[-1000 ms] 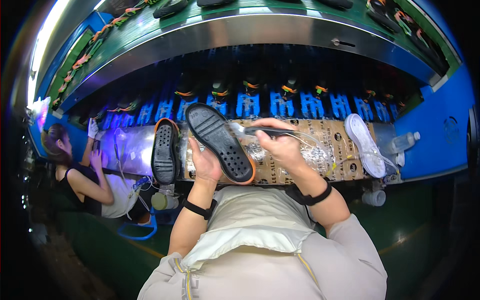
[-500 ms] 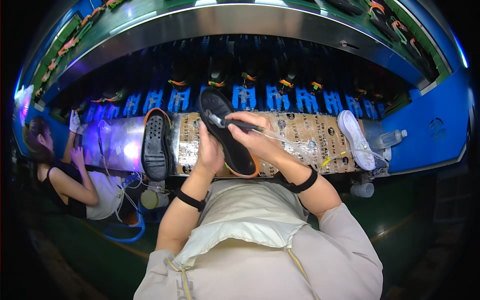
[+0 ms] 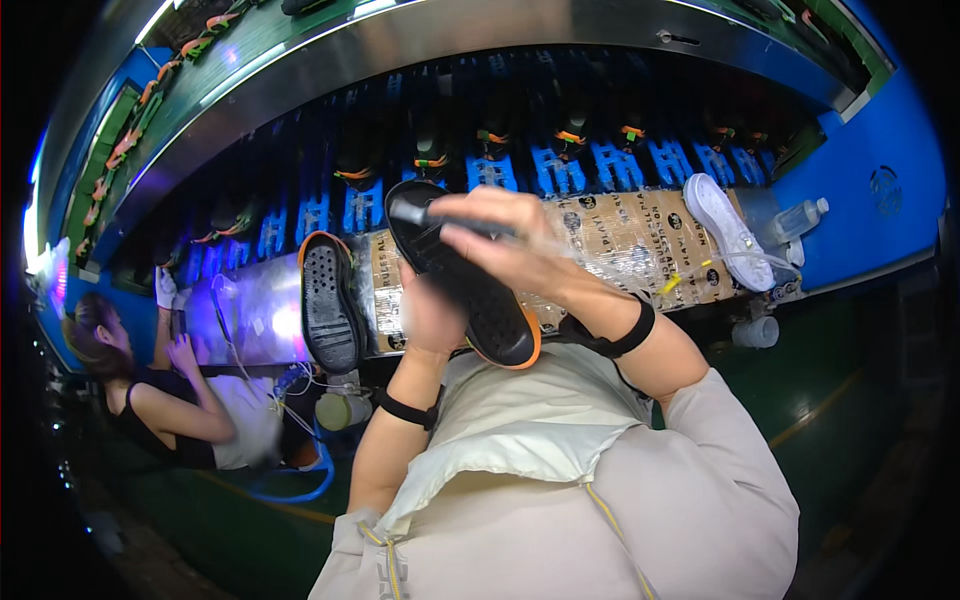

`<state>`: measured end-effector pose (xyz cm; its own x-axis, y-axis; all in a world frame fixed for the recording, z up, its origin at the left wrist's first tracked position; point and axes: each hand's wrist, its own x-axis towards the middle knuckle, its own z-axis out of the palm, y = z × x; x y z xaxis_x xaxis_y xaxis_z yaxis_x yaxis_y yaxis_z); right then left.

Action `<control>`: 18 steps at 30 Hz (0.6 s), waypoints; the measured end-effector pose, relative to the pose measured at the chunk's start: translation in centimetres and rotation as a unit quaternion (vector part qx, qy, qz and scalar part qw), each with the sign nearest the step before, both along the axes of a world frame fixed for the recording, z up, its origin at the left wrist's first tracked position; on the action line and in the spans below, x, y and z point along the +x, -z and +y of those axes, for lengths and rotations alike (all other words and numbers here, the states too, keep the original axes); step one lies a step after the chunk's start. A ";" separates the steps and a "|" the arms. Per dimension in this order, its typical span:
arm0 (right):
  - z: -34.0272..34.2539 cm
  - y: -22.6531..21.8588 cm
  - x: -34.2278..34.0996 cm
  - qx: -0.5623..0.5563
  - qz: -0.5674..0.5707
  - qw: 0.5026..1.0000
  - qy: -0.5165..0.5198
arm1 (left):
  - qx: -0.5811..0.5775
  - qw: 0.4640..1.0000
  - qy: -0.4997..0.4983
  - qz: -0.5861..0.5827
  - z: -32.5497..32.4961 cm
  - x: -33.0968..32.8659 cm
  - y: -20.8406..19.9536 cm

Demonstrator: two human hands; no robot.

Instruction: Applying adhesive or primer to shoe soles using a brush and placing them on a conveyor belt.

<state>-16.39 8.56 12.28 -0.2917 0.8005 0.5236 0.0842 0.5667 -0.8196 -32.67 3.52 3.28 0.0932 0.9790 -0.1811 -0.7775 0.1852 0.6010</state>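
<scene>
A black shoe sole [image 3: 492, 318] with an orange edge at its near end is tilted in front of me. My left hand [image 3: 432, 315], blurred, is closed on the sole's left side. In my right hand [image 3: 510, 235] is a brush [image 3: 408, 212] with a dark handle, its pale head against the sole's far end. A clear thin tube [image 3: 625, 272] trails from near that hand to the right. Another black sole [image 3: 330, 315], with holes and an orange rim, lies on the bench to the left. A white sole [image 3: 728, 238] lies to the right.
Cardboard under clear film covers the bench [image 3: 640, 235]. Behind it stand several blue holders [image 3: 558, 172] with dark shoes. A clear bottle [image 3: 800, 220] lies at the right, and a cup [image 3: 755, 332] hangs below. A co-worker [image 3: 185, 405] sits at the left beside a jar [image 3: 338, 410].
The brush has moved from the middle of the sole up to its far end, my right hand with it. The sole's near end has swung slightly right. The whole view has tilted.
</scene>
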 end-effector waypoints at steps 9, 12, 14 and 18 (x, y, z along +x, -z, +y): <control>0.4 -0.9 0.5 0.102 -0.080 0.988 -0.084 | 0.033 0.998 -0.014 -0.052 0.2 -1.6 -1.1; 0.1 -0.9 1.0 0.119 -0.093 0.954 -0.261 | 0.107 0.992 0.007 -0.070 0.9 -2.3 -1.4; -0.3 -1.0 0.7 0.076 -0.072 0.979 -0.175 | 0.108 0.990 0.001 -0.093 1.0 -2.5 -1.9; -1.5 -1.3 0.6 0.137 -0.168 0.963 -0.160 | 0.091 0.990 -0.038 -0.105 1.7 -3.1 -2.0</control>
